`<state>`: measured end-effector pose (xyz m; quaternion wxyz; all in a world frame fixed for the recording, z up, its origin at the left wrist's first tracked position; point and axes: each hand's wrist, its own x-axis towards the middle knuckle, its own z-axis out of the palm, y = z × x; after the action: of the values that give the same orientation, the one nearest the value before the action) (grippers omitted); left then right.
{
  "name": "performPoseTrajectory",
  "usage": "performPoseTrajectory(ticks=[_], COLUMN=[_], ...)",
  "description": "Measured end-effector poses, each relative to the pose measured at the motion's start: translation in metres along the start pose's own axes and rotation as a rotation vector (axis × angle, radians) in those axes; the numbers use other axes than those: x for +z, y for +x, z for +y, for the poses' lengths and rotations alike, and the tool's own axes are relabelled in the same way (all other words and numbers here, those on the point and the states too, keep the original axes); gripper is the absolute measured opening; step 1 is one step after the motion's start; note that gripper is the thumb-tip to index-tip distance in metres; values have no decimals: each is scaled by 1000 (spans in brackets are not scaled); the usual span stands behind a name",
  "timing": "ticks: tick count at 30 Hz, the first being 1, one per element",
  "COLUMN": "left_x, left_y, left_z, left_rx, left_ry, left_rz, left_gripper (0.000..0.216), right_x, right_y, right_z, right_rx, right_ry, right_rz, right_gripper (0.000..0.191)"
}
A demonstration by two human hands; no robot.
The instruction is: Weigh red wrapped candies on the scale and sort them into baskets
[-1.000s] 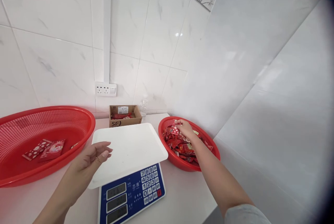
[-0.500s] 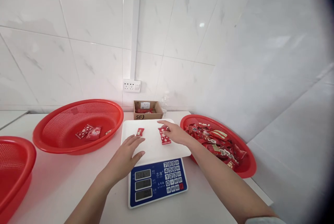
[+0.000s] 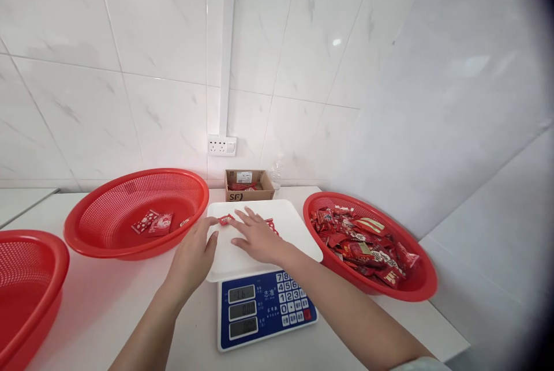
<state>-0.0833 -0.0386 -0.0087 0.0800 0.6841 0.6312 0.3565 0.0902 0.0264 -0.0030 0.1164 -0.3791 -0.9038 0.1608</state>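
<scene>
A digital scale [image 3: 264,307] with a white weighing tray [image 3: 294,232] stands in front of me. My left hand [image 3: 193,255] reaches over the tray's left edge, its fingertips touching a small red packet [image 3: 224,220]. My right hand [image 3: 257,238] lies flat on the tray with fingers spread, partly covering another red packet [image 3: 270,224]. To the right, a red basket [image 3: 415,284] holds several red packets [image 3: 359,241].
A second red basket [image 3: 108,238] at the left holds a few red packets [image 3: 153,223]. A third red basket [image 3: 26,284] shows at the far left edge. A small cardboard box [image 3: 249,186] sits against the tiled wall under a socket [image 3: 222,145].
My right hand carried a packet from the right basket to the scale tray and now lies flat over it. My left hand moved up to the small packet on the tray.
</scene>
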Motion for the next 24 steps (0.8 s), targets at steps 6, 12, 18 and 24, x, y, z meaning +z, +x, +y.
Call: performPoseTrajectory(ticks=[6,12,18,24], left_x=[1,11,14,13], left_y=[0,-4,-5,-7], left_z=[-4,0,7,9], left_rx=[60,181,234,233], left_ry=[5,48,59,67], left_rz=[-29,-131,-185,-236], left_gripper=[28,30,32,33], right_x=[9,-4,-26,-22], right_y=[24,-7,-44,-52], right_z=[-8,13,33,45], right_rx=[-59,-92,41,226], right_ry=[-15,14,109,106], right_rz=[-76,-13,112,151], right_gripper=[44,24,28,23])
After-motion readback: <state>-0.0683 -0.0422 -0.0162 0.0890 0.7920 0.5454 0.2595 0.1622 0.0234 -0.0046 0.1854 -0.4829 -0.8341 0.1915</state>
